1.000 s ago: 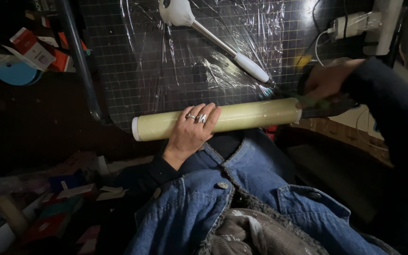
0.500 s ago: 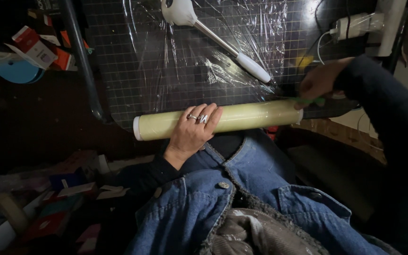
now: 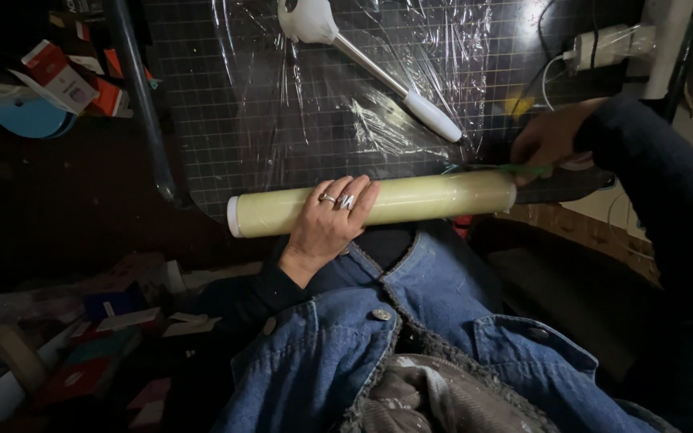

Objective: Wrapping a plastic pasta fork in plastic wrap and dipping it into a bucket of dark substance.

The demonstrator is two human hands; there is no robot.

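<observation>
My left hand (image 3: 326, 224), with rings on two fingers, lies palm down on a long yellowish roll of cling film (image 3: 427, 197) at the near edge of a dark gridded cutting mat (image 3: 202, 96). A sheet of clear film (image 3: 346, 88) is pulled out from the roll over the mat. Under the film lies a white tool with a round head and a metal shaft (image 3: 370, 68). My right hand (image 3: 551, 136) is at the roll's right end, closed on a thin green-handled tool (image 3: 515, 169) that rests against the film.
A dark metal pole (image 3: 142, 104) runs along the mat's left side. Boxes and a blue disc (image 3: 30, 116) lie at upper left, more clutter (image 3: 82, 353) on the floor lower left. A white power strip with cables (image 3: 611, 44) sits upper right. My denim jacket (image 3: 411, 345) fills the foreground.
My right hand has moved slightly away from the roll's right end, up along the film edge. The left hand and the roll have stayed put.
</observation>
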